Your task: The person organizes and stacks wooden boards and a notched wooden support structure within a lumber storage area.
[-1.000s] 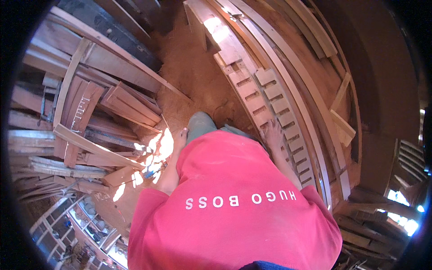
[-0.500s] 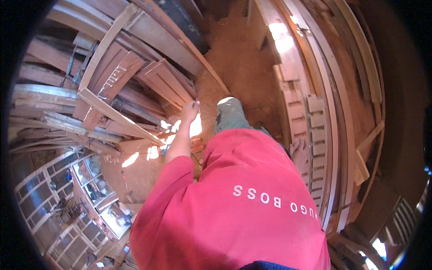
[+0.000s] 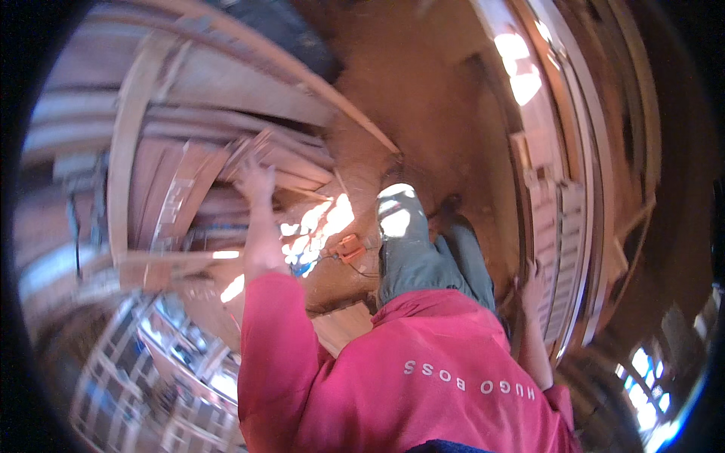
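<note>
My left hand (image 3: 255, 180) reaches out to the left with its fingers spread. It is over the near end of a stack of reddish-brown wooden boards (image 3: 291, 162); blur hides whether the fingertips touch them. Low on the right, my right hand (image 3: 533, 285) is beside a pale wooden beam with a row of notches (image 3: 545, 219). Its fingers look stretched out along the beam's near side, and nothing shows in them. More planks with pale marks on one face (image 3: 177, 200) lean left of my left hand.
An orange object with a dark cord (image 3: 350, 248) lies on the brown floor (image 3: 393, 90) by my legs. A long plank (image 3: 325, 90) slants down toward my foot. Several long boards (image 3: 596, 151) run along the right side. Pale frames (image 3: 113, 370) stand lower left.
My left hand has moved left from the boards' near corner, and its curled fingers have spread. My right hand has shifted right and down along the notched beam. The whole view has turned.
</note>
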{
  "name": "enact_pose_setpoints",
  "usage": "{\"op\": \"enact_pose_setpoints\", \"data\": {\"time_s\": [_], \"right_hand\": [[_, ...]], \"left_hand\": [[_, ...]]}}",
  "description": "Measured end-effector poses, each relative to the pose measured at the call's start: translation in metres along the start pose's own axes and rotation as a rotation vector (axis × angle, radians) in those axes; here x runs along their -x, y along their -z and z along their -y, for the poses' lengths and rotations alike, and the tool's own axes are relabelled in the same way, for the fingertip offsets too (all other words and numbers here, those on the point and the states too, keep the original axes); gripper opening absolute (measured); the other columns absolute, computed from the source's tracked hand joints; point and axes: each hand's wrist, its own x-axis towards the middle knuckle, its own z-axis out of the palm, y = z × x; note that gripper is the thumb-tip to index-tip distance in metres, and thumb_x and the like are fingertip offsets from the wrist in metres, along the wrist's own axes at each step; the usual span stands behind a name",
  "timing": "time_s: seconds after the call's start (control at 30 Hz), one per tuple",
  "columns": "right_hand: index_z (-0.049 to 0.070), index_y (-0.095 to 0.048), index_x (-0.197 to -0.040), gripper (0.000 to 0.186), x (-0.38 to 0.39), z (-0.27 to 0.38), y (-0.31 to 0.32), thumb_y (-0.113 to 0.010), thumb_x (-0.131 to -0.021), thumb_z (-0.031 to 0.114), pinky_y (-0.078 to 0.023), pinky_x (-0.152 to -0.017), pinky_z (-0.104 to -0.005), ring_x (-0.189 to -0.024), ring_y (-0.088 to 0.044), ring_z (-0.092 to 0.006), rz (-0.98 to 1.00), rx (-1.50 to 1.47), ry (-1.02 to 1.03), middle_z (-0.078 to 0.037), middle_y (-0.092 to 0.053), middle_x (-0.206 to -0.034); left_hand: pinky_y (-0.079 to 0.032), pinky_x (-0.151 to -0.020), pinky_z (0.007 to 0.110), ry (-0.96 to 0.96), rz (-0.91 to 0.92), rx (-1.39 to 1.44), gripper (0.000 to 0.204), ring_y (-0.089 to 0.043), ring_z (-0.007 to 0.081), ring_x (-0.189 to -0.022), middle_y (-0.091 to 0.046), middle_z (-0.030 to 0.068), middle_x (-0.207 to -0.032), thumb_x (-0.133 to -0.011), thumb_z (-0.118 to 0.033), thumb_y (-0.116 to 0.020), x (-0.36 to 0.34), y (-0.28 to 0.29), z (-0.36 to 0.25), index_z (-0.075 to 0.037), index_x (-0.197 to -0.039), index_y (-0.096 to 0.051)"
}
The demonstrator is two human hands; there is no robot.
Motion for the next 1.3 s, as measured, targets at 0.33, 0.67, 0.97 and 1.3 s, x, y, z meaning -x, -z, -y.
{"op": "enact_pose_setpoints", "data": {"time_s": [0.33, 0.67, 0.97, 1.3], "right_hand": [[0.011, -0.052, -0.135, 0.054, 0.001, 0.069, 0.012, -0.072, -0.087, 0.028, -0.043, -0.104, -0.0488, -0.129, -0.050, -0.0364, 0.075, 0.004, -0.023, -0.016, -0.049, -0.142], [0.010, -0.058, -0.132, 0.046, 0.028, 0.086, -0.021, -0.066, -0.093, 0.033, -0.044, -0.104, -0.0498, -0.126, -0.052, -0.0372, 0.129, -0.249, -0.109, -0.018, -0.055, -0.134], [0.008, -0.060, -0.129, 0.043, 0.077, 0.064, -0.058, -0.064, -0.094, 0.033, -0.045, -0.103, -0.0500, -0.123, -0.055, -0.0389, 0.122, -0.475, -0.259, -0.020, -0.059, -0.129], [0.012, -0.059, -0.134, 0.053, 0.064, 0.080, -0.070, -0.069, -0.089, 0.038, -0.046, -0.102, -0.0498, -0.123, -0.056, -0.0373, -0.092, -0.756, 0.135, -0.017, -0.062, -0.129]], "left_hand": [[-0.052, -0.085, 0.052, -0.432, -0.050, -0.111, 0.054, -0.061, 0.0404, -0.104, -0.061, 0.0204, -0.112, -0.097, -0.054, -0.057, -0.018, -0.018, -0.004, -0.003, -0.117, -0.058], [-0.054, -0.079, 0.051, -0.653, 0.237, -0.171, 0.058, -0.069, 0.0431, -0.091, -0.071, 0.0215, -0.103, -0.087, -0.057, -0.070, 0.040, -0.018, -0.020, -0.006, -0.115, -0.064], [-0.054, -0.065, 0.042, -1.045, 0.263, 0.092, 0.027, -0.064, 0.0328, -0.077, -0.065, 0.0141, -0.090, -0.086, -0.020, -0.075, 0.111, 0.031, -0.052, -0.005, -0.106, -0.065], [-0.053, -0.058, 0.044, -1.342, -0.033, -0.043, 0.030, -0.065, 0.0354, -0.068, -0.063, 0.0132, -0.080, -0.080, -0.024, -0.084, 0.302, 0.242, -0.113, -0.008, -0.089, -0.060]]}}
